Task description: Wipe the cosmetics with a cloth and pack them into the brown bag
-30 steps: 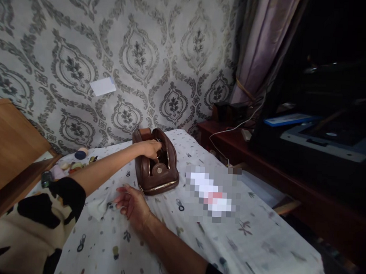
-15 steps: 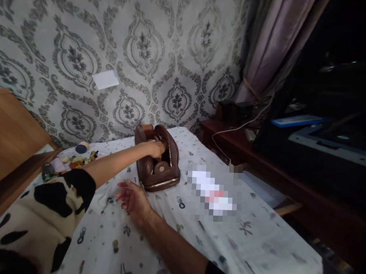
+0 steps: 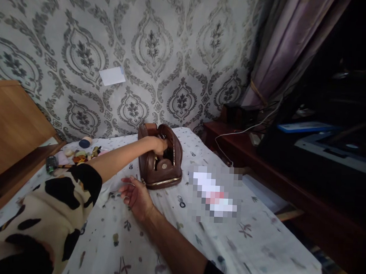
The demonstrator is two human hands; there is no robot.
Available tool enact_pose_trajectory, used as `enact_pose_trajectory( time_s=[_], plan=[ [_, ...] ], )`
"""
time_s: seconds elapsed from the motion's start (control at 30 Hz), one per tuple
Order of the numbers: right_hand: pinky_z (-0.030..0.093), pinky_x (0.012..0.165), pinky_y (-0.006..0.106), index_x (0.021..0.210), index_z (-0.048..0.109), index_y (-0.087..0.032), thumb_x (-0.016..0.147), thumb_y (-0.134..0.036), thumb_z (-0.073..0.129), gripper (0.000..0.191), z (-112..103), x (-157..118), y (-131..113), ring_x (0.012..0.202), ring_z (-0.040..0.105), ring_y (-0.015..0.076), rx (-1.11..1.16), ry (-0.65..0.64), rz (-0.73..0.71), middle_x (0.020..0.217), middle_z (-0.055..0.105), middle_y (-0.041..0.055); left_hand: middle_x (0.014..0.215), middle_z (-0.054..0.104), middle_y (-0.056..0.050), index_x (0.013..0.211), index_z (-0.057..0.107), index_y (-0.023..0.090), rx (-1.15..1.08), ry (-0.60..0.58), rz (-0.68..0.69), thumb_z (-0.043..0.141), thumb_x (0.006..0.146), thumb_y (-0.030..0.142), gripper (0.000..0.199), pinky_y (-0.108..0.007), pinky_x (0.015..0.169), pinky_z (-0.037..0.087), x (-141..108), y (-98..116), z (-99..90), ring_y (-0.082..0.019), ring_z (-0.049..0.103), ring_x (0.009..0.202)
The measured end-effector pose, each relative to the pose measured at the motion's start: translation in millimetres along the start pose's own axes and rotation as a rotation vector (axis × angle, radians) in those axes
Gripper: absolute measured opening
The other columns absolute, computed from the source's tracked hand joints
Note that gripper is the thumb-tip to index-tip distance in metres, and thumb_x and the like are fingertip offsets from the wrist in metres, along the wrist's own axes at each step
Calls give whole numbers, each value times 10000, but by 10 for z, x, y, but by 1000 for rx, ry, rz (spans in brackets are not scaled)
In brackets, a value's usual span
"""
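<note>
A brown bag (image 3: 145,167) with gold zips stands unzipped on the patterned white cloth (image 3: 202,243). My left hand (image 3: 159,145) reaches down into its opening; the fingertips are hidden, and whether they hold anything does not show. In front of the bag, at its left corner, my right hand (image 3: 138,197) rests with its fingers loosely bent and apart, holding nothing. A blurred-out white and pink item (image 3: 214,197) lies to the right of the bag.
Several small items, including a dark round one (image 3: 85,143) and a greenish bottle (image 3: 51,164), lie at the left beside wooden furniture (image 3: 16,121). A dark red shelf (image 3: 240,145) with a white cable is at the right. Patterned wallpaper rises behind.
The whole view has shifted slightly, so the scene sits a little further right. My left hand remains in the bag, and my right hand stays beside it.
</note>
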State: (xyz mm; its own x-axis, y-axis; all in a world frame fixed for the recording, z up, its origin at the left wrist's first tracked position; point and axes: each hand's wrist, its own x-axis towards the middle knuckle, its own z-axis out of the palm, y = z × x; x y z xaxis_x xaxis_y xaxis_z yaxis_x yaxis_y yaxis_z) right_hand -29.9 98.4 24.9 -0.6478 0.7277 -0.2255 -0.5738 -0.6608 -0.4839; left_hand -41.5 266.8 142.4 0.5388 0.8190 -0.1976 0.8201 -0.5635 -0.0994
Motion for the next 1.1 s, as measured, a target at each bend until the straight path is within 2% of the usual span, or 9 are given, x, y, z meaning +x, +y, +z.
enact_pose_trajectory(
  time_s=[0.1,0.17,0.23,0.33,0.47,0.6,0.87,1.1],
  plan=[
    [297,444,190,831,677,-139,850,-420,654,283,2,7,10,470,550,91,-9,1,-1,599,674,19,1011,737,-114,1033,704,115,52,-99,-40,749,774,456,431,-286,776,510,-114,-129,-271,-243,680,917],
    [302,448,194,832,682,-138,855,-415,649,280,2,9,16,477,553,93,-8,-5,0,610,679,22,986,753,-95,1017,717,123,93,-86,-54,704,795,429,378,-254,754,480,-199,-186,-408,-227,678,905],
    [305,448,193,837,689,-133,864,-404,638,277,1,8,16,480,556,91,-3,-4,3,616,683,26,1040,751,-96,1072,711,123,111,-53,-74,653,828,394,369,-247,770,473,-259,-182,-458,-220,674,941],
    [300,441,184,837,691,-126,858,-399,650,277,-6,6,7,471,555,85,1,2,4,608,684,27,1130,733,-144,1133,704,100,99,-75,-127,639,828,458,475,-261,804,490,-253,-68,-374,-249,679,1006],
    [307,434,184,830,694,-125,818,-431,706,307,-22,8,0,480,560,88,-2,-13,-5,610,683,29,1275,667,-224,1257,659,71,61,-102,-211,681,781,520,655,-331,879,523,-105,111,-172,-328,670,1104],
    [309,430,180,842,701,-120,820,-431,705,311,-27,14,7,482,557,84,-10,-6,-8,615,682,31,1355,620,-222,1379,577,120,14,-68,-259,738,739,495,759,-351,958,516,31,147,-88,-338,633,1194],
    [323,445,182,855,699,-127,827,-433,693,307,-51,30,22,495,563,88,-17,-30,3,630,681,29,1304,660,-197,1315,633,143,-43,-35,-271,724,759,331,593,-320,945,533,134,104,-51,-308,645,1183],
    [324,437,179,841,701,-128,844,-408,665,283,-43,31,21,487,554,88,-10,-18,-3,626,683,34,1208,711,-165,1218,688,174,-58,21,-279,778,692,284,545,-316,926,535,95,160,-79,-296,668,1134]
  ],
)
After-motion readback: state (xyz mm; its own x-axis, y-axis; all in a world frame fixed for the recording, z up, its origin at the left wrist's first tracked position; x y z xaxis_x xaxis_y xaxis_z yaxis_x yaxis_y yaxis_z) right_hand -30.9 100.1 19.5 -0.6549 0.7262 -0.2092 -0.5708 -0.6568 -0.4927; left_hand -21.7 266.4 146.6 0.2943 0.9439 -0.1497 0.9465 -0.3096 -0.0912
